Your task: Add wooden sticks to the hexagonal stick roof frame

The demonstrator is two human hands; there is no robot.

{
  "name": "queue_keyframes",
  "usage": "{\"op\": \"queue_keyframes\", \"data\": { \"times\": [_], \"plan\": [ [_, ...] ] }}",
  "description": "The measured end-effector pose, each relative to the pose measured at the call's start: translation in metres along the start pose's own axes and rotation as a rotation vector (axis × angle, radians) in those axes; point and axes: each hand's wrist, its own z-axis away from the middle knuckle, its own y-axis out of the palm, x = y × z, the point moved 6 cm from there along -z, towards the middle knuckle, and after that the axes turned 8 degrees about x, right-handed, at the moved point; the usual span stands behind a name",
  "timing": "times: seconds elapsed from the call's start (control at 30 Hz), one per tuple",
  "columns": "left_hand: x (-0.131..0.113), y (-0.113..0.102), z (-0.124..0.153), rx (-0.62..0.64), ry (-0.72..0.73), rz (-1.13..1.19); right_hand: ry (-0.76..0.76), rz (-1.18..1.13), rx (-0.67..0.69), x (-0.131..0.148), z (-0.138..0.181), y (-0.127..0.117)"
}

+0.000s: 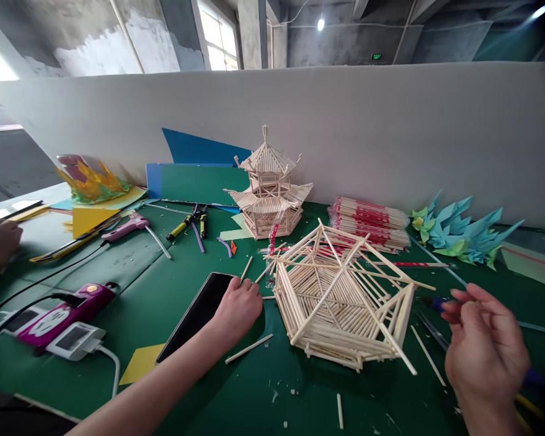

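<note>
My left hand (240,306) is closed with a short thin wooden stick (246,270) poking up from its fingers, just left of the stick frame. That six-sided, basket-like stick frame (331,357) stands in the middle of the table, with sticks crossing over its open top. My right hand (485,348) is to the right of the frame, apart from it, with fingers curled. A dark-tipped blue object (436,303) shows at its fingertips, too blurred to name. Metal blades (432,330) lie partly hidden behind that hand. A black phone (195,315) lies beneath my left forearm.
Behind stands a stick pagoda (267,197), beside bundled sticks (367,221) and blue folded-paper leaves (470,233). Leftward are a pink glue gun (126,229), yellow-handled pliers (180,228) and a purple power strip (68,315) with cords. Another person's hand (0,242) rests at the far left.
</note>
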Motion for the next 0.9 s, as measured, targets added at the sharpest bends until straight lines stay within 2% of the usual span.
{"op": "queue_keyframes", "data": {
  "times": [0.2, 0.37, 0.53, 0.6, 0.63, 0.7, 0.77, 0.83, 0.9],
  "plan": [
    [-0.006, 0.001, 0.006, -0.016, 0.038, -0.017, 0.009, 0.037, 0.049, -0.004, -0.001, 0.002],
    [0.005, -0.009, 0.018, -0.138, 0.005, 0.06, -0.025, 0.043, 0.077, -0.003, -0.001, 0.001],
    [0.03, -0.042, 0.053, -0.299, -0.041, 0.249, -0.117, 0.059, 0.115, 0.013, 0.003, 0.007],
    [0.024, -0.063, 0.066, -0.339, -0.001, 0.364, -0.149, 0.073, 0.135, 0.03, 0.012, 0.011],
    [0.017, -0.075, 0.07, -0.348, 0.067, 0.552, -0.171, 0.091, 0.165, 0.042, 0.019, 0.014],
    [-0.009, -0.097, 0.073, -0.325, 0.22, 0.728, -0.234, 0.148, 0.283, 0.071, 0.034, 0.024],
    [-0.039, -0.119, 0.073, -0.349, 0.321, 0.689, -0.507, 0.271, 0.64, 0.111, 0.059, 0.05],
    [-0.063, -0.134, 0.07, -0.372, 0.369, 0.64, -0.756, 0.394, 1.0, 0.139, 0.089, 0.073],
    [-0.074, -0.141, 0.067, -0.409, 0.344, 0.662, -0.845, 0.485, 1.079, 0.154, 0.101, 0.085]
  ]
}}
